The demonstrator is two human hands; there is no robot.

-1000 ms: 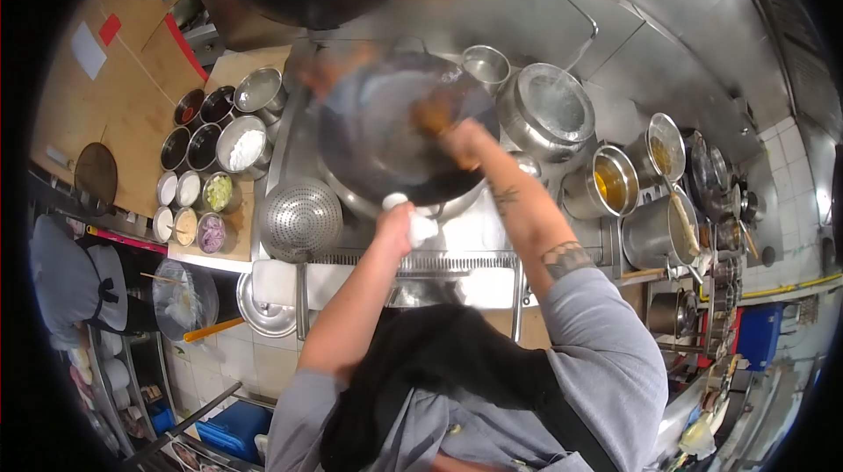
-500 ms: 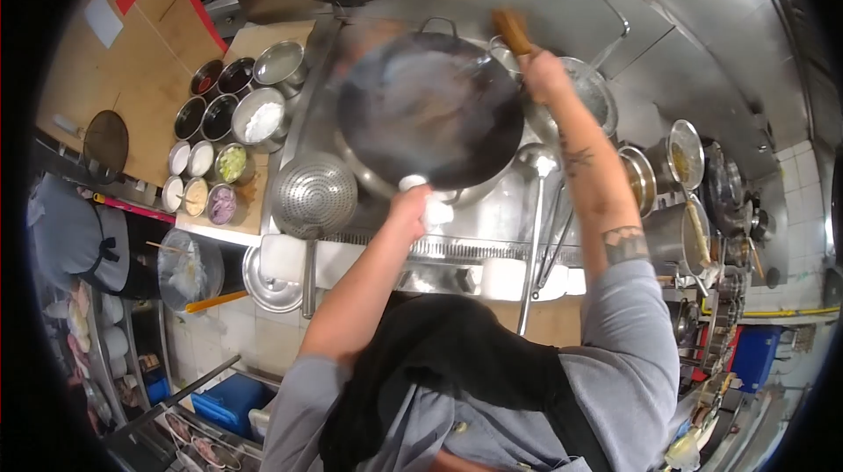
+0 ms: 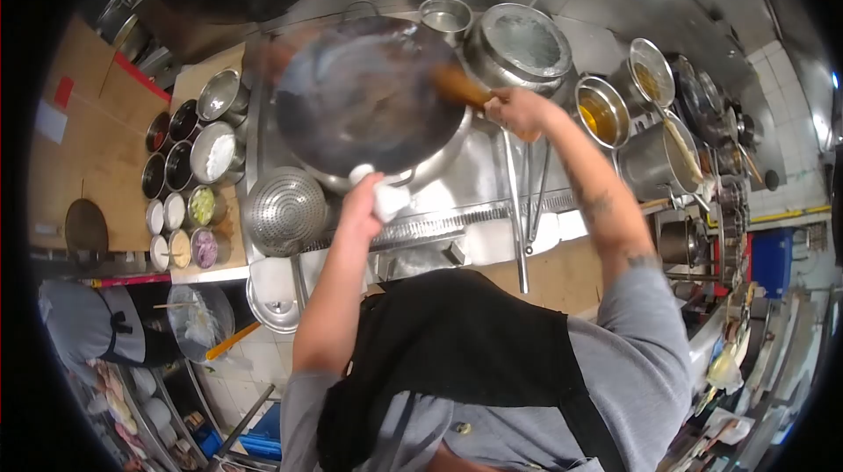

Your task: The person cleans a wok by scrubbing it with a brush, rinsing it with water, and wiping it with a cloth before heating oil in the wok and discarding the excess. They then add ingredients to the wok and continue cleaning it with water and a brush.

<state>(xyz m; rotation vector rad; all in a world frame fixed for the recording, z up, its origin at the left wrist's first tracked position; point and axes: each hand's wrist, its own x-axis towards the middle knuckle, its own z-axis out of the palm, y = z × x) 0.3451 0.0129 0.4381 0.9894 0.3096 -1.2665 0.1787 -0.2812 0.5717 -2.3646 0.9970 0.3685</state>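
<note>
A large dark wok (image 3: pixel 351 112) sits over the burner, its inside blurred and hazy. My left hand (image 3: pixel 357 208) is closed at the wok's near edge, with a folded white cloth (image 3: pixel 389 200) in its grip. The wok's near handle is partly covered by that cloth. Over the wok's right rim, my right hand (image 3: pixel 525 112) is wrapped round a brown wooden brush (image 3: pixel 458 86), which looks like a bamboo wok brush. Its head points left into the wok and is smeared by motion. Below my right hand runs a long metal ladle handle (image 3: pixel 515 208).
A perforated strainer (image 3: pixel 286 211) lies left of the wok. Several seasoning containers, including one of white powder (image 3: pixel 219 158), stand farther left. Behind and right are a lidded pot (image 3: pixel 525 43) and a bowl of yellow liquid (image 3: pixel 601 110). A person's grey-clothed back (image 3: pixel 83 318) shows at lower left.
My right hand has brought the brush from beyond the wok's far right rim down and left, over the wok. My left hand stays at the near edge with the cloth. The view has shifted.
</note>
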